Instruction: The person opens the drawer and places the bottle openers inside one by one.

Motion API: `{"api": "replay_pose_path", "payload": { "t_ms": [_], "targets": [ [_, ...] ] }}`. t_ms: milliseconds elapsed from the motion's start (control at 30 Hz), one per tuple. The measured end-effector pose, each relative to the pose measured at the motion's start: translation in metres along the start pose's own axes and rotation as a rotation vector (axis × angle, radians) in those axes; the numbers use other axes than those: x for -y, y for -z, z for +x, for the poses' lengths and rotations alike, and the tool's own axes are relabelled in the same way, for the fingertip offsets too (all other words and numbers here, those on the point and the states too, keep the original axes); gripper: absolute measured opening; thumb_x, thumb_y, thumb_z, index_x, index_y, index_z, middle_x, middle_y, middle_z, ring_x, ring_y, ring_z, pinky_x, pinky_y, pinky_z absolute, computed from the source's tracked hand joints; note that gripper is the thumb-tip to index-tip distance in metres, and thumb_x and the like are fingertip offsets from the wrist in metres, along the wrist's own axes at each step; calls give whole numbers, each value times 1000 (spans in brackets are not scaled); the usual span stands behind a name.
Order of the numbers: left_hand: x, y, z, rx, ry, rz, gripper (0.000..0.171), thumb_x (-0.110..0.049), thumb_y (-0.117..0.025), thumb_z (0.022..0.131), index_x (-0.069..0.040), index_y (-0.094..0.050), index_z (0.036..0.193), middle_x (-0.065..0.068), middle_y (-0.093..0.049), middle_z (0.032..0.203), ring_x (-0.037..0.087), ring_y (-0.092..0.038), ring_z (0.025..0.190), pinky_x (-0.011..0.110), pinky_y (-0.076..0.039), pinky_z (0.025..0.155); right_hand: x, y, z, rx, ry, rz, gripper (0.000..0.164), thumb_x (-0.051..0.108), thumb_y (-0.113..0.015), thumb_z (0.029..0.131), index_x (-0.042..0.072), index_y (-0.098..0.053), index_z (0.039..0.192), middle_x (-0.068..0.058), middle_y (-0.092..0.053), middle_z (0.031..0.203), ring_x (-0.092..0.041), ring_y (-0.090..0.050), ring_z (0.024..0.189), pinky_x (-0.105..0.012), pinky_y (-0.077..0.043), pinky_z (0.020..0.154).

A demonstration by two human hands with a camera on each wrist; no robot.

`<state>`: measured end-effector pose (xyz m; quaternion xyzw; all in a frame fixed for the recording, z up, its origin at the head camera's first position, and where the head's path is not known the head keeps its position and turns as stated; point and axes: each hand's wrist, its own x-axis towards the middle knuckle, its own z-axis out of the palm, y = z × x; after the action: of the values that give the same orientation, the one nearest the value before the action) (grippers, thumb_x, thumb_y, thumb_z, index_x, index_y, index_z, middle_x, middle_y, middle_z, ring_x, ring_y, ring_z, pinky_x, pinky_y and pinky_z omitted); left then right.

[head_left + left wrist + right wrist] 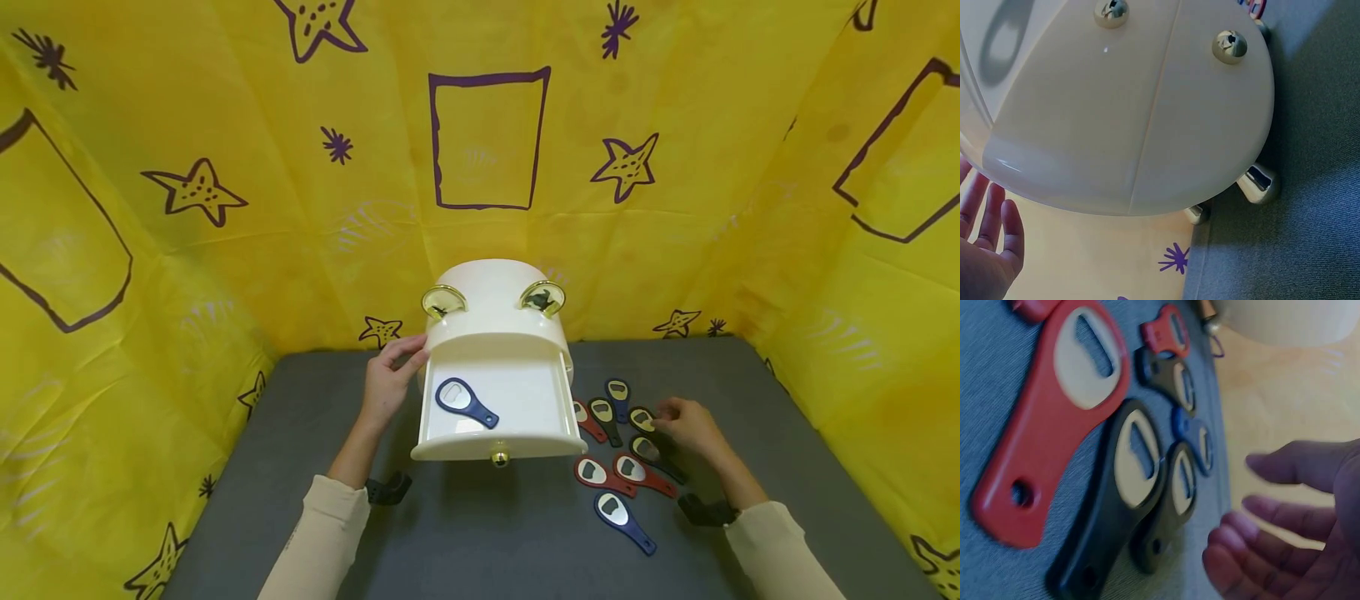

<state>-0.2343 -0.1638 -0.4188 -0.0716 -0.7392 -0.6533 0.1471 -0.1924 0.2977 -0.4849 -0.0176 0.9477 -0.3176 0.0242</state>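
A white cabinet (491, 292) stands on the table with its upper drawer (525, 417) pulled out. Inside the drawer lies a blue bottle opener (467, 403). My left hand (390, 379) rests its fingertips against the cabinet's left side, fingers fairly straight in the left wrist view. Beside a black bottle opener (642, 419) hovers my right hand (692, 427); the right wrist view shows thumb and fingers apart, holding nothing. Around it lie another black opener (1113, 494), a red opener (1054, 431), a blue opener (1194, 440) and several more, flat on the table.
Gold-rimmed round ears (543, 297) top the cabinet, and a gold knob (500, 458) is on the drawer front. Short metallic feet (1259, 183) hold the cabinet up. Yellow patterned cloth (487, 233) walls the dark grey table (480, 542) at the back and sides.
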Motion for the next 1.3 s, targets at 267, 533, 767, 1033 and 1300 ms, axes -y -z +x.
{"api": "replay_pose_path", "payload": {
  "t_ms": [267,533,767,1033,1300],
  "targets": [
    [-25,-1,-8,14,34,29,33,-4,-70,88,10,-65,118,25,-60,126,-6,-56,99,9,-49,77,-15,-12,-6,8,-46,-75,34,10,-73,78,-13,-64,102,-18,-65,84,-27,-59,76,-38,-48,65],
    [-25,-1,-9,17,35,40,33,-4,-70,88,9,-65,118,24,-60,126,-6,-57,98,9,-49,78,-22,-21,-8,-18,-46,-111,32,9,-73,75,-12,-66,99,-20,-67,84,-32,-63,79,-46,-50,70],
    [-27,-1,-10,13,19,48,32,-4,-70,88,9,-66,117,25,-61,125,-5,-57,98,8,-48,77,-21,-22,-5,-32,-27,-115,28,8,-72,79,-13,-67,98,-23,-69,86,-36,-64,80,-49,-51,71],
    [-29,-4,-10,20,28,51,32,-4,-69,88,8,-66,118,25,-61,126,-6,-56,97,8,-48,77,-23,-19,-2,-21,-20,-113,29,5,-71,79,-15,-66,99,-24,-68,86,-35,-64,78,-48,-52,71],
    [-29,-3,-9,12,5,51,32,-3,-69,88,10,-66,117,26,-61,125,-5,-56,97,8,-48,76,-24,-19,1,-20,-3,-129,30,7,-73,79,-14,-67,99,-23,-69,86,-34,-65,78,-48,-53,71]
  ]
}}
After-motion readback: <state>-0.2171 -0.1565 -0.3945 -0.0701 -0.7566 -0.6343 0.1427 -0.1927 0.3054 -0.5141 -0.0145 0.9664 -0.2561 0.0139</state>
